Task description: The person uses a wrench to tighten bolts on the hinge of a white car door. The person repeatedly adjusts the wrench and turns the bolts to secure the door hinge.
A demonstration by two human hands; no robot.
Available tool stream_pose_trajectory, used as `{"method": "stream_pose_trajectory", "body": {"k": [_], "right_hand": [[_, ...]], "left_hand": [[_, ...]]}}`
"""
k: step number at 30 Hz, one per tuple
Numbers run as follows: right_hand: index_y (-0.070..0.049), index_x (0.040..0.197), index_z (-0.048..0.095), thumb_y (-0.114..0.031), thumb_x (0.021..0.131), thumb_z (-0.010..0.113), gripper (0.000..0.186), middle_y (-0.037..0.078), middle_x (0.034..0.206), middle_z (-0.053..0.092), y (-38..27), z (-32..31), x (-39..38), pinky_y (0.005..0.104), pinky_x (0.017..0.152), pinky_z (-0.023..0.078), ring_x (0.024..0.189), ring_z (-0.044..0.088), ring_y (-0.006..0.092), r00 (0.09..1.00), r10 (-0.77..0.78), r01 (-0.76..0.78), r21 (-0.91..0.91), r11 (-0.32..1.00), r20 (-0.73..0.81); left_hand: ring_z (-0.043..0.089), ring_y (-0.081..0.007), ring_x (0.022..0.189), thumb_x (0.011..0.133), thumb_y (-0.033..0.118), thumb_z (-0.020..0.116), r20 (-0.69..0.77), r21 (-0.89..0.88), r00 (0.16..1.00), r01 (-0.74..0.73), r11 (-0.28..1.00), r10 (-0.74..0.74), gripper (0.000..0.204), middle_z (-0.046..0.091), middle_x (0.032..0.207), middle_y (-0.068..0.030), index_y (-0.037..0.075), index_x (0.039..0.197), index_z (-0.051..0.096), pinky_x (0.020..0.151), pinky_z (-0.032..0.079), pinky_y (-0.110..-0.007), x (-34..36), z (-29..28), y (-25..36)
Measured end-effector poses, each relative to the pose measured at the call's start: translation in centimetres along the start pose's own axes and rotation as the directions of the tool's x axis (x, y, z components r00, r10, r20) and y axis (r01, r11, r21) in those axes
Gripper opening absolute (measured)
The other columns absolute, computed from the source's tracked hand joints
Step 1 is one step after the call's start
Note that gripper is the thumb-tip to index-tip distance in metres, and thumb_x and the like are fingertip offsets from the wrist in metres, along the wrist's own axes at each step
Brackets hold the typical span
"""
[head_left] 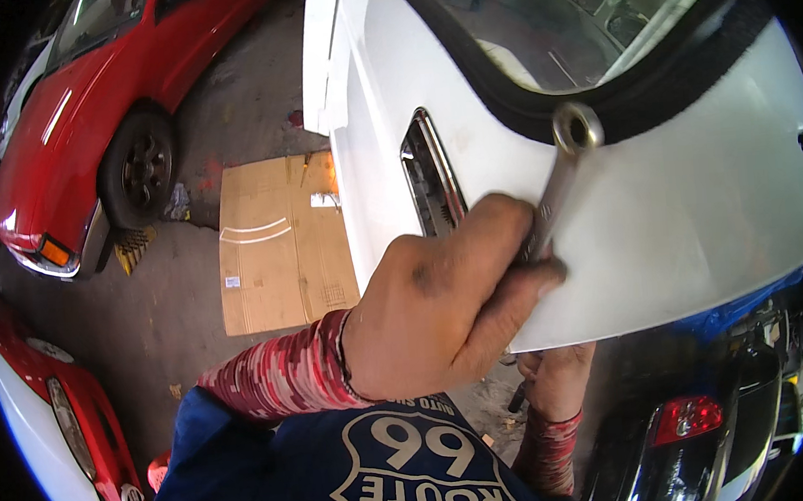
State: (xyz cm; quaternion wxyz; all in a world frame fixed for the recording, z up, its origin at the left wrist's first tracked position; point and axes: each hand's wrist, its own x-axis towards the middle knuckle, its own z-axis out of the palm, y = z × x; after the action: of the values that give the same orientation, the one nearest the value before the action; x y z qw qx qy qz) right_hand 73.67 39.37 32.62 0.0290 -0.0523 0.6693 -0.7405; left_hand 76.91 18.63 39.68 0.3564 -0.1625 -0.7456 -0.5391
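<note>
My left hand (442, 294) is closed around a wrench (555, 188), whose ring end points up and away from me. The wrench is in front of a white vehicle body panel (697, 220) with a window (581, 24) set in a black rubber seal (542, 124). Just beyond the left knuckles, a chrome-edged recess (431, 169) opens in the panel, partly covered by the hand. My right hand (559, 379) is low, at the panel's bottom edge. Its fingers are mostly hidden behind that edge, so what they touch cannot be seen.
Flattened cardboard (264, 288) lies on the floor to the left, with a screwdriver-like tool (306, 169) and a small lit lamp on it. A red car (85, 114) stands far left, another red vehicle (78, 422) near left. A dark car with a red taillight (688, 418) is at lower right.
</note>
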Motion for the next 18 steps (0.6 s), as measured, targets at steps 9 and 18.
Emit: {"method": "stream_pose_trajectory", "body": {"k": [9,18], "right_hand": [[-0.003,0.085,0.059,-0.034,0.095,0.066,0.034,-0.006,0.062,0.047,-1.6,-0.5,1.4,0.0192,0.043,0.031,0.049,0.04,0.0018,0.956,-0.225,0.229,0.001,0.973,0.189],[-0.004,0.09,0.061,-0.032,0.095,0.066,0.03,-0.006,0.064,0.049,-1.9,-0.3,1.1,0.0191,0.046,0.031,0.054,0.041,0.0018,0.977,-0.171,0.193,-0.179,0.965,0.131]], "left_hand": [[0.056,-0.0185,0.05,0.083,0.022,0.071,0.334,0.108,0.81,-0.541,0.834,0.483,0.026,0.057,0.067,-0.0039,0.005,0.098,0.058,0.046,0.045,-0.03,0.9,0.7,2.2],[0.062,-0.0232,0.055,0.087,0.021,0.06,0.335,0.117,0.801,-0.558,0.822,0.496,0.021,0.057,0.065,-0.0063,0.002,0.097,0.055,0.049,0.048,-0.035,1.5,0.0,3.0]]}}
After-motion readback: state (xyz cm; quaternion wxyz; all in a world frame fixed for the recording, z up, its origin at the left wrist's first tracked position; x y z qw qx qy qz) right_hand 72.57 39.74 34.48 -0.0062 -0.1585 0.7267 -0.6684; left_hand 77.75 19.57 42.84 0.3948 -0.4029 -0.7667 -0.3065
